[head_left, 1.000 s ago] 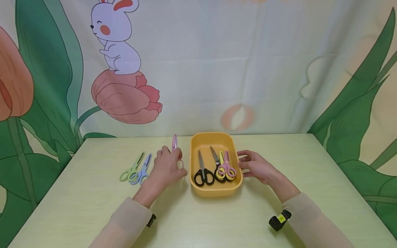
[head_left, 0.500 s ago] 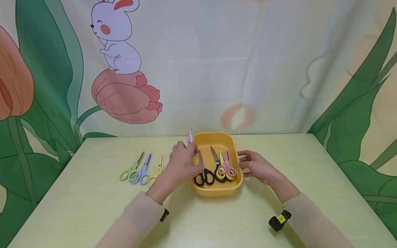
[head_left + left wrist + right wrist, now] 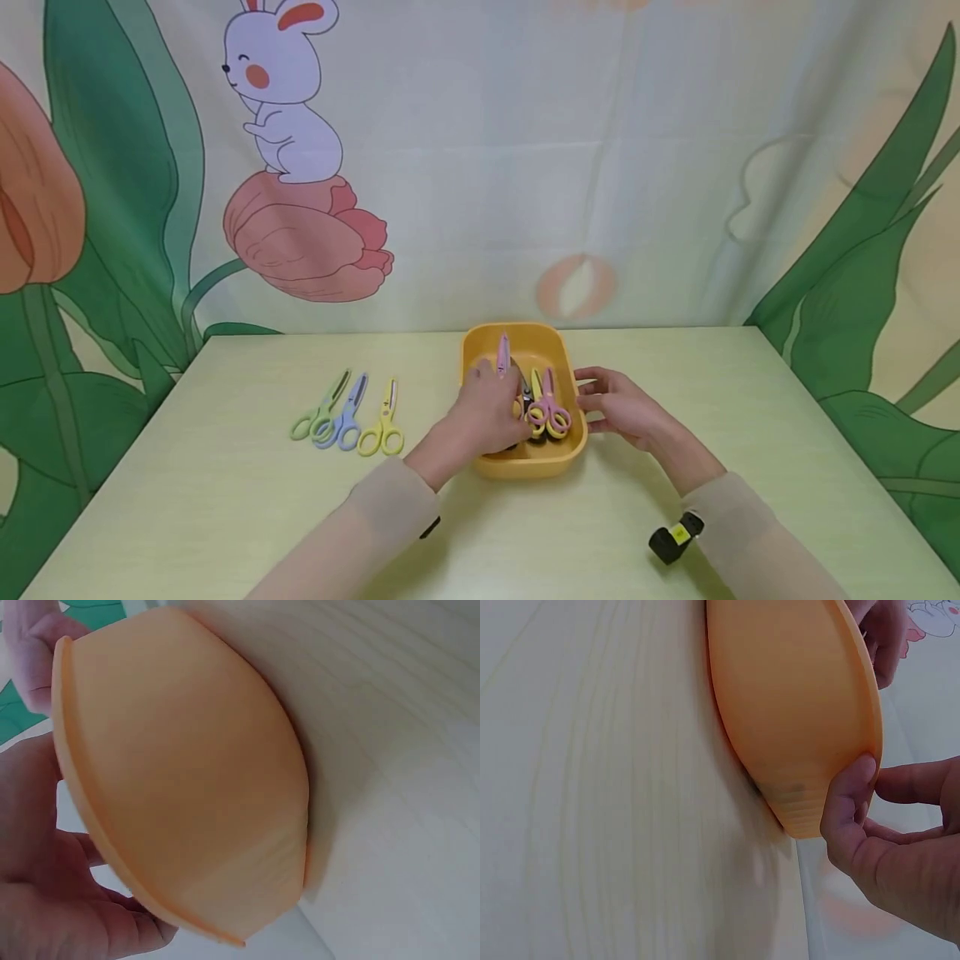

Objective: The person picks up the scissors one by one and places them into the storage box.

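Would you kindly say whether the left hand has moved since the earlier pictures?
Yes, rightward: the left hand went from left of the unmoved tray to over it.

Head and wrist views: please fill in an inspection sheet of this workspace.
Surface: light wood-grain table.
Job's things: green scissors, blue scissors, yellow scissors left of the yellow-orange tray; inside it, a pink pair and partly hidden others.
Clutter: nothing seen.
Grips: left grip pinches pink scissors over the tray, floor contact unclear; right grip touches the tray's right side.
Cables: nothing seen.
Surroundings: backdrop printed with a rabbit and tulips.
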Action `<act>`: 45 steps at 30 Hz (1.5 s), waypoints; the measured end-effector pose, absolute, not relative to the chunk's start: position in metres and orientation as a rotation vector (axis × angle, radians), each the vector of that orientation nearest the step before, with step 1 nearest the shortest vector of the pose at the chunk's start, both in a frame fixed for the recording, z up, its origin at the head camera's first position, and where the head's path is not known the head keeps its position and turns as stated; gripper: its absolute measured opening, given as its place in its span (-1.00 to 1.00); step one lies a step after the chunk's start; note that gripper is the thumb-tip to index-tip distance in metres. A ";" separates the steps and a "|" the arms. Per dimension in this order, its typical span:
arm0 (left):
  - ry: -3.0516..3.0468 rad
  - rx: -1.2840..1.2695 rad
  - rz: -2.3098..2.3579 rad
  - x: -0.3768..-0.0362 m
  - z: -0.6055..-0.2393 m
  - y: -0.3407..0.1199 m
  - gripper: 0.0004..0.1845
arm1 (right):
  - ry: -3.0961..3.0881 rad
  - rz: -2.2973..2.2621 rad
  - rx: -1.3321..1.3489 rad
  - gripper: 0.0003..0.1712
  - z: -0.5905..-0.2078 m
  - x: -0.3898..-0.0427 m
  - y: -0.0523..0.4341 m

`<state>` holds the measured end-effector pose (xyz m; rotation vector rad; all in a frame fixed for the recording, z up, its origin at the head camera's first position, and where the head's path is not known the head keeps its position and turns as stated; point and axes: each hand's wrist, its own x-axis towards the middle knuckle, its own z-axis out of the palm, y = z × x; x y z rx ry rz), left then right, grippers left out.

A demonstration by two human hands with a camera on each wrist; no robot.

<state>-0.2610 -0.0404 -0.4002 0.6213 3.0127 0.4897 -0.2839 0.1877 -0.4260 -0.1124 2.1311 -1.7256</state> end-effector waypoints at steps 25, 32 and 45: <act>2.866 0.563 -0.209 -0.265 -0.405 -0.024 -0.38 | 2.152 -1.711 -0.112 -0.38 -0.428 -0.288 0.188; 2.940 0.625 -0.051 -0.258 -0.408 -0.032 -0.32 | 2.139 -1.721 -0.128 -0.38 -0.431 -0.287 0.190; 3.216 0.770 0.692 -0.252 -0.412 -0.070 -0.69 | 2.142 -1.733 -0.128 -0.37 -0.431 -0.286 0.190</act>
